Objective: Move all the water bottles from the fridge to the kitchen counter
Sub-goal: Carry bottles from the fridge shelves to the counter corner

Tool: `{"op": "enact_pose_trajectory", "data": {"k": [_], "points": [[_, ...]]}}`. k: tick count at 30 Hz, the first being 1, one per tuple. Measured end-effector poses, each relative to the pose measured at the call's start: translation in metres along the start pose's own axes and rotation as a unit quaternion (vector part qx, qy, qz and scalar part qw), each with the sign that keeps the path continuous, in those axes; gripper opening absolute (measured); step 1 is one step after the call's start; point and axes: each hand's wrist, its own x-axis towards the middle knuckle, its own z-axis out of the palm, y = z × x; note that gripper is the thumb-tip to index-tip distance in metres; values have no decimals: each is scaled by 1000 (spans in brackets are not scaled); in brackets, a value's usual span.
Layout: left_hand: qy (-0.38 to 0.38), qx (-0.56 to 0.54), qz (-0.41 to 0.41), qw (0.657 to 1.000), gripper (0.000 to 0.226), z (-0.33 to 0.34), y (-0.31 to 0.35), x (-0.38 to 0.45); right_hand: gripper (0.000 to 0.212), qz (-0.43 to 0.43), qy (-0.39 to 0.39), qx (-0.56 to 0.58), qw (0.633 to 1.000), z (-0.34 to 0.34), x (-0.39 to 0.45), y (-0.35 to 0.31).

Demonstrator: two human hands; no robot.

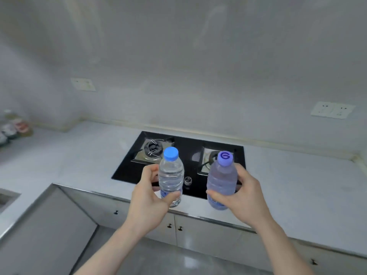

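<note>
The left hand point(148, 192) is wrapped round the lower body of a clear plastic water bottle with a light blue screw cap point(171, 176), thumb across the front near its base, fingers curled behind. The right hand point(243, 195) grips a second clear plastic bottle with a bluish tint and a purple cap marked with a white letter point(222, 180) in the same way — thumb in front, fingers behind. Both bottles are upright, held side by side but apart, over the front edge of the pale grey kitchen counter point(297, 185). Just behind them lies a black glass two-burner gas hob point(186, 149) set into the counter. Far left on the counter stands a blurred cluster of bottles with coloured labels point(14, 128) — too soft to tell more. White wall sockets point(332, 110) sit on the wall to the right.
</note>
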Motion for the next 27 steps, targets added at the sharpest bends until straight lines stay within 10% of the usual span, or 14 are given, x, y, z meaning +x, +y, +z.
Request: {"op": "enact_pose_trajectory", "data": {"k": [13,27], "points": [[138,14,-78,987,74,-234,-109,23,58,-87,-142,19,986,261,71,-100],[230,54,-123,964,75,-344,-191,60,54,-97,-276,40,956,423,153,-146]]}}
